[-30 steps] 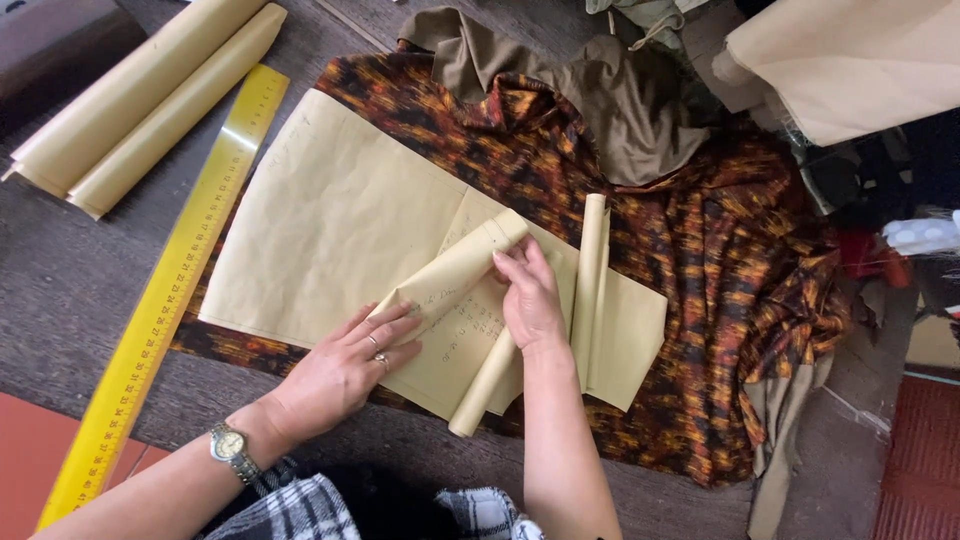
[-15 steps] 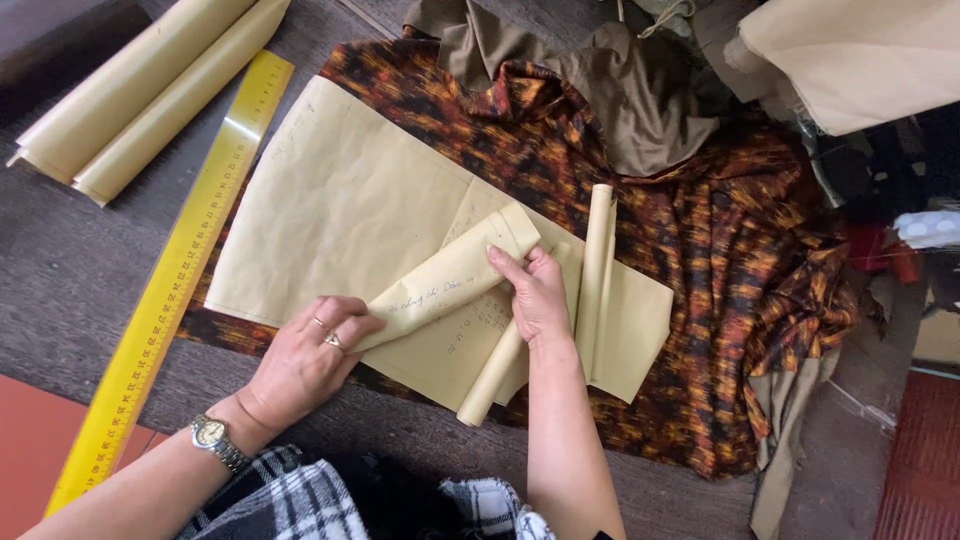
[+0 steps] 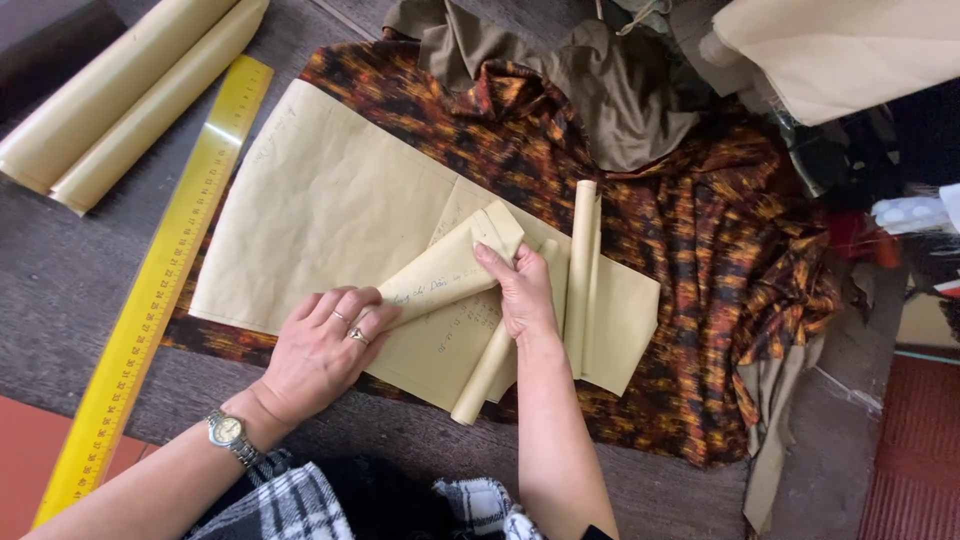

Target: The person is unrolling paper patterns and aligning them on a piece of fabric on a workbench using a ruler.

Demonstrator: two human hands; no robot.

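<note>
Both hands, left (image 3: 325,345) and right (image 3: 522,290), grip a half-rolled paper pattern (image 3: 445,270) atop the flat sheet (image 3: 320,190); rolling looks partly done.

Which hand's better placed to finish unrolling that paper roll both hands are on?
Probably the left. The left hand lies on the lower end of the rolled paper piece, free to draw it open. The right hand pinches the upper end, anchoring it over the flat pattern sheet.

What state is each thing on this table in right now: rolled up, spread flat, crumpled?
Tan paper pattern roll: partly rolled, held by left hand and right hand.
Large tan paper sheet: spread flat.
Slim paper roll: rolled.
Orange-black patterned fabric: spread, rumpled.
Long yellow ruler: lying flat.
</note>
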